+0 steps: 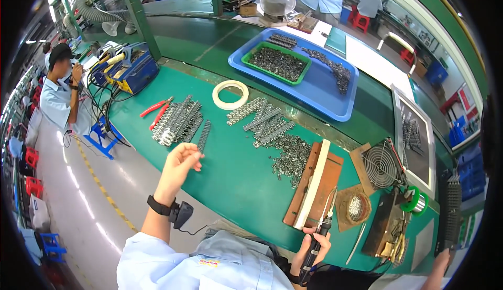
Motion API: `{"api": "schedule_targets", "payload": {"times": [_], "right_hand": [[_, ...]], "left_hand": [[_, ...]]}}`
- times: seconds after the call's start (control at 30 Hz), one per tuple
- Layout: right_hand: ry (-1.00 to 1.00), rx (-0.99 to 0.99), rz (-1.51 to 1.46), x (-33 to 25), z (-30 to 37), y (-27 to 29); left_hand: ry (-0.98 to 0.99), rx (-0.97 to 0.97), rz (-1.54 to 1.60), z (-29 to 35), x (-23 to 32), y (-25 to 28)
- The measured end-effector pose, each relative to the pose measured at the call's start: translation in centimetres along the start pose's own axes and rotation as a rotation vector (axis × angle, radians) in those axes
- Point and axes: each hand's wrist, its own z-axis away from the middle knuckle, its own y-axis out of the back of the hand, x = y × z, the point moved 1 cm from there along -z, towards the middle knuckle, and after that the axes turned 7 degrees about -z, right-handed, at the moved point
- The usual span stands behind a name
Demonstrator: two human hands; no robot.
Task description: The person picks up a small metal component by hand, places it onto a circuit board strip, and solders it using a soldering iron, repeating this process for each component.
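Reaching with loosely curled, empty fingers, the left hand (181, 160) nears the strip (204, 136) beside the stacked strips (177, 120), while the right hand (314, 244) grips the soldering iron (320, 232) by the jig (313, 184); a pick-up step, judging by the pose, calling for a pinch.
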Motion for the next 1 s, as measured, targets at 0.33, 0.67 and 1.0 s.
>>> {"api": "schedule_targets", "payload": {"times": [0.33, 0.67, 1.0], "right_hand": [[-0.014, 0.031, -0.011, -0.2, -0.2, -0.4], [-0.002, 0.009, 0.002, 0.4, 0.1, 0.2], [0.038, 0.059, 0.005, 0.8, -0.1, 0.5]], "left_hand": [[-0.036, 0.436, -0.735, 1.8, -0.8, 2.5], [-0.138, -0.317, -0.303, -2.0, 4.2, -5.1], [-0.363, -0.204, -0.908, -13.4, 0.9, -10.3]]}}
